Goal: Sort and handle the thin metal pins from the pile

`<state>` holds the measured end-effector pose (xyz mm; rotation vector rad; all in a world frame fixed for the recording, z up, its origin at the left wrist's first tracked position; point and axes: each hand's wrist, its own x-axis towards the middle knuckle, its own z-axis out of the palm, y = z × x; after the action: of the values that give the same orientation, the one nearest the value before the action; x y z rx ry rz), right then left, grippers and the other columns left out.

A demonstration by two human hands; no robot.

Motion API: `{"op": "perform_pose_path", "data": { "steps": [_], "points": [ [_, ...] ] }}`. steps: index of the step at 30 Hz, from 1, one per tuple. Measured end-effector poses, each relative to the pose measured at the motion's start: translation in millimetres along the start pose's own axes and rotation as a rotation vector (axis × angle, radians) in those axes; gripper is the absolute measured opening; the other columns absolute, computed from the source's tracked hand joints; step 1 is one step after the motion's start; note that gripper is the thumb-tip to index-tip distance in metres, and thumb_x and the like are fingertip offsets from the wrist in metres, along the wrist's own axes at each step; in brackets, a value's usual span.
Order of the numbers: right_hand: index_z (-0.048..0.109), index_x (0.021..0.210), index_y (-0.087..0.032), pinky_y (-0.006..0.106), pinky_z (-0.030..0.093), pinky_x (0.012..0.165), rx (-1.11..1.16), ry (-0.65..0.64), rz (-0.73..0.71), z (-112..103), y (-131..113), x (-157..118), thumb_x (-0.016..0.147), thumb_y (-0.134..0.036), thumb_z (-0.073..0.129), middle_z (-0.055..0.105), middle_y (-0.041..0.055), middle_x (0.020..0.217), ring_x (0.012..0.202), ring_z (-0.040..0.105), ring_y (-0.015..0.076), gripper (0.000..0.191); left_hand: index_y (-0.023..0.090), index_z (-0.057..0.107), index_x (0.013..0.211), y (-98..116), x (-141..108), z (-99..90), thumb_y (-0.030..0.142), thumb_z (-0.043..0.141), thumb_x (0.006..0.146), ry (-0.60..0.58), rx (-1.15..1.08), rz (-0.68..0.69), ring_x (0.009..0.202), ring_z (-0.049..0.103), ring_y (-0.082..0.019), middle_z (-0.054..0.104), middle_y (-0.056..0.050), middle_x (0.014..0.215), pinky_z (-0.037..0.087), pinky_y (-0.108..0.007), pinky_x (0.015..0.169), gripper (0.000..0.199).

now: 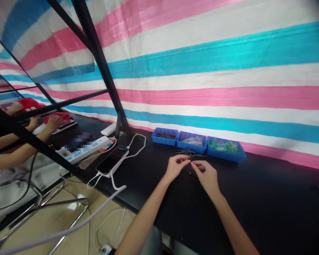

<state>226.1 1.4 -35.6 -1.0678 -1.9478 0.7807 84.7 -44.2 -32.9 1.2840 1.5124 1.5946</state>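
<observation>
My left hand (177, 166) and my right hand (206, 173) meet fingertip to fingertip over the black table (244, 198). Both are pinched closed; whatever they hold is too small to make out. Just behind them lies a loose pile of thin dark rods (191, 153). Three blue bins stand in a row beyond: the left bin (164, 141) has dark rods in it, the middle bin (191, 147) small clear or whitish pieces, and the right bin (225, 155) green translucent pieces.
A phone (113, 160) with white cables lies left of my hands, near a power strip (85, 150). A black metal frame (106, 78) rises there. Farther left, other people's hands (53, 124) handle red material. Striped sheeting (215, 95) hangs behind the table.
</observation>
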Motion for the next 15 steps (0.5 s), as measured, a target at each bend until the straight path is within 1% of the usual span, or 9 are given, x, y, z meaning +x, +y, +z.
{"op": "perform_pose_path", "data": {
  "steps": [3, 5, 7, 9, 12, 15],
  "points": [
    [0.065, 0.076, -0.02, 0.028, 0.045, 0.06, 0.009, -0.056, -0.042, 8.2, -4.2, -4.6, 0.077, -0.042, 0.053, 0.065, 0.0048, 0.081, 0.063, 0.06, 0.0169, 0.026, 0.013, 0.067, 0.096, -1.9, 0.1, 2.4, 0.033, 0.069, 0.067, 0.0, -0.171, -0.07, 0.065, 0.053, -0.012, 0.065, -0.006, 0.08, 0.042, -0.025, 0.062, 0.035],
    [0.064, 0.074, -0.02, 0.028, 0.045, 0.059, 0.017, -0.098, -0.078, 14.4, -8.4, -8.4, 0.078, -0.04, 0.052, 0.064, 0.0041, 0.078, 0.061, 0.059, 0.0163, 0.024, 0.013, 0.067, 0.096, -2.5, -0.4, 3.5, 0.033, 0.07, 0.065, -0.012, -0.231, -0.105, 0.069, 0.055, -0.013, 0.065, -0.007, 0.083, 0.044, -0.025, 0.065, 0.037],
    [0.063, 0.074, -0.019, 0.028, 0.045, 0.059, 0.034, -0.107, -0.08, 18.5, -12.4, -11.0, 0.078, -0.038, 0.051, 0.063, 0.0039, 0.077, 0.06, 0.058, 0.0159, 0.023, 0.013, 0.068, 0.095, -2.2, -0.8, 3.8, 0.033, 0.071, 0.065, -0.005, -0.252, -0.129, 0.074, 0.057, -0.015, 0.066, -0.008, 0.089, 0.046, -0.027, 0.068, 0.036],
    [0.063, 0.076, -0.02, 0.028, 0.045, 0.06, 0.065, -0.077, -0.037, 18.5, -15.2, -11.2, 0.078, -0.039, 0.051, 0.064, 0.0043, 0.079, 0.06, 0.058, 0.0161, 0.023, 0.014, 0.068, 0.094, -0.9, -0.8, 3.2, 0.034, 0.071, 0.065, 0.019, -0.261, -0.148, 0.079, 0.058, -0.016, 0.066, -0.009, 0.094, 0.047, -0.029, 0.072, 0.036],
    [0.064, 0.086, -0.021, 0.029, 0.047, 0.061, 0.109, -0.016, 0.059, 12.1, -15.9, -7.8, 0.077, -0.042, 0.052, 0.066, 0.0042, 0.084, 0.062, 0.059, 0.0164, 0.026, 0.013, 0.068, 0.095, 1.7, 0.0, 2.3, 0.034, 0.07, 0.065, 0.038, -0.314, -0.199, 0.085, 0.06, -0.019, 0.067, -0.01, 0.095, 0.046, -0.033, 0.08, 0.036],
    [0.065, 0.09, -0.02, 0.03, 0.048, 0.064, 0.169, -0.009, 0.121, 5.7, -14.4, -4.0, 0.075, -0.043, 0.055, 0.067, 0.0054, 0.086, 0.064, 0.061, 0.0176, 0.029, 0.013, 0.069, 0.09, 3.1, 0.2, 3.6, 0.032, 0.07, 0.066, 0.023, -0.322, -0.203, 0.09, 0.06, -0.021, 0.067, -0.01, 0.093, 0.044, -0.035, 0.086, 0.031]
  ]
}}
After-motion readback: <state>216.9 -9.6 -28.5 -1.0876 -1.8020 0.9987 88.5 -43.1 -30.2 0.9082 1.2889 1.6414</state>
